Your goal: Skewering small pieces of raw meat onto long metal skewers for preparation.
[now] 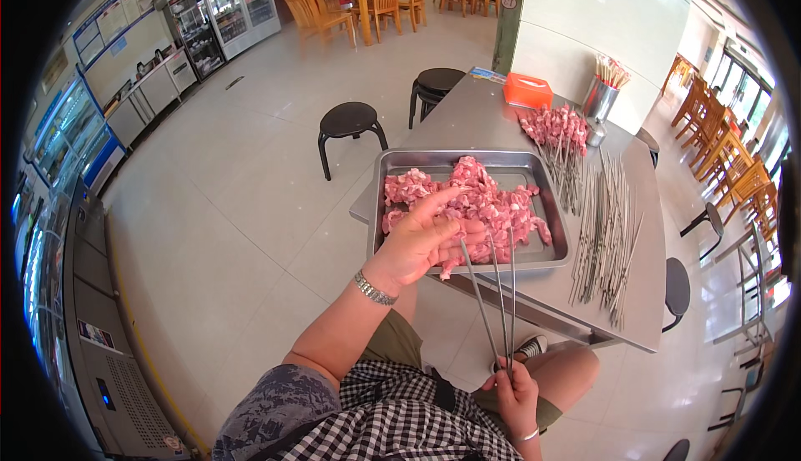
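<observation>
A metal tray holds a heap of raw meat pieces. Over its near left part is my left hand, palm turned up, fingers stretched over the meat; whether a small piece lies at the fingertips, I cannot tell. Below, in front of my lap, my right hand grips several long metal skewers by their lower ends; they fan upward, their tips near my left fingers and the meat. Bare metal skewers lie in a pile right of the tray. Beyond them rest skewers threaded with meat.
The tray stands on a steel table, its near edge close to my knees. An orange box and a metal canister of sticks stand at its far side, near a tiled pillar. Black stools surround it.
</observation>
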Action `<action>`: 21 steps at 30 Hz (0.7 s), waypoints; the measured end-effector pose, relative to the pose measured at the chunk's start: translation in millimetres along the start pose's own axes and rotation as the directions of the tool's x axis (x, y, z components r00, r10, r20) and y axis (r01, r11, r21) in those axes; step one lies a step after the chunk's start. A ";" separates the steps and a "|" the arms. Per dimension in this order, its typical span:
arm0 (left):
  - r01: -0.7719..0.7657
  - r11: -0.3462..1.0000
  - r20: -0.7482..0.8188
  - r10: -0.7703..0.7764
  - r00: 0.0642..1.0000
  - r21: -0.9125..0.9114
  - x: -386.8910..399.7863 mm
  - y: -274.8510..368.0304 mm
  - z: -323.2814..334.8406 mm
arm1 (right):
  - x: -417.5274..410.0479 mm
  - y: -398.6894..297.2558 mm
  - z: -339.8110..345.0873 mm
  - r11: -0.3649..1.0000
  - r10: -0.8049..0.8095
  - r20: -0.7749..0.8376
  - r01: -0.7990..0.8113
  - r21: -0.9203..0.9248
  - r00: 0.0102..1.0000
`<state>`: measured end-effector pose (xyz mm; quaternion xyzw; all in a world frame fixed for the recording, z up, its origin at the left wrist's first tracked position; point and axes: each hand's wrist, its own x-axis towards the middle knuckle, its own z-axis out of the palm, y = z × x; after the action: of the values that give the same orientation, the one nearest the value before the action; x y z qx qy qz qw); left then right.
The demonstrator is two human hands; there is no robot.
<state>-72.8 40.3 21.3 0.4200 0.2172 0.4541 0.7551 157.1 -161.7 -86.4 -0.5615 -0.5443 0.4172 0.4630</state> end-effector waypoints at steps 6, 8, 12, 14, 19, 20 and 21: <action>-0.056 0.991 -0.038 0.061 0.997 0.121 -0.8 -9.4 1.8 | -0.1 -6.3 -1.7 0.999 0.016 0.020 -0.015 -0.042 1.000; -0.055 0.990 -0.054 0.062 0.997 0.133 -3.1 -9.0 7.3 | -1.6 -4.5 -0.7 0.998 0.010 0.000 -0.010 -0.055 1.000; -0.072 0.995 -0.113 0.080 0.990 0.075 -2.0 -22.7 8.9 | -2.3 -1.2 4.8 1.000 0.003 -0.007 -0.003 0.021 1.000; -0.101 0.995 -0.132 0.099 0.986 -0.007 -1.6 -29.2 9.6 | -1.2 -1.9 7.4 1.000 0.005 -0.002 -0.005 0.031 1.000; -0.163 0.978 -0.205 0.134 0.970 -0.133 0.5 -44.0 15.8 | 3.7 -7.6 14.8 0.999 0.001 0.010 -0.001 0.036 1.000; -0.183 0.973 -0.237 0.147 0.960 -0.138 0.0 -43.7 19.8 | 4.5 -8.3 16.0 0.998 0.011 0.012 -0.012 0.069 1.000; -0.205 0.968 -0.268 0.161 0.950 -0.144 0.8 -43.7 23.1 | 6.1 -9.1 15.7 0.998 0.010 0.011 -0.010 0.067 1.000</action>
<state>-34.1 20.6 -2.3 0.3110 0.2327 0.5891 0.7085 140.1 -154.8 -80.9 -0.5461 -0.5296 0.4405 0.4767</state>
